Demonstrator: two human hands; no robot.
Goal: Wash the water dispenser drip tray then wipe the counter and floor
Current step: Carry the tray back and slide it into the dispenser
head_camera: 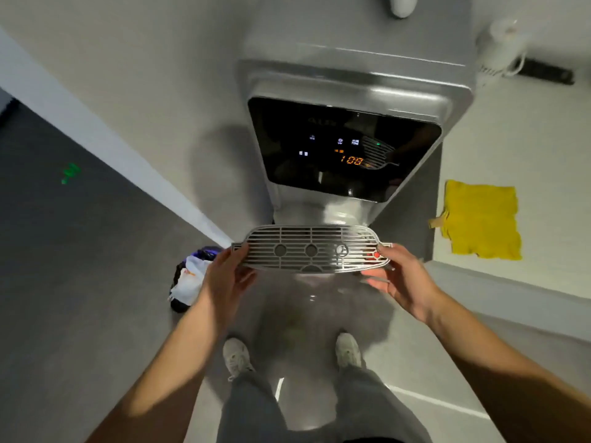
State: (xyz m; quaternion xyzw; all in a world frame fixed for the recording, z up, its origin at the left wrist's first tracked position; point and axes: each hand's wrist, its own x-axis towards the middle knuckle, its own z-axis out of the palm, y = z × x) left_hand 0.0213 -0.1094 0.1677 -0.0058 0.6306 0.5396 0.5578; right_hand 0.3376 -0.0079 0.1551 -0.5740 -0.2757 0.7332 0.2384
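Note:
A silver slotted drip tray is held level in front of the grey water dispenser, just below its black touch panel. My left hand grips the tray's left end. My right hand grips its right end, thumb beside a small red float. A yellow cloth lies flat on the white counter to the right of the dispenser. The glossy grey floor below the tray shows a wet-looking sheen.
A tied rubbish bag sits on the floor left of the dispenser, next to a white wall. My two shoes stand right under the tray. A white cord coil and a dark strip lie at the counter's back.

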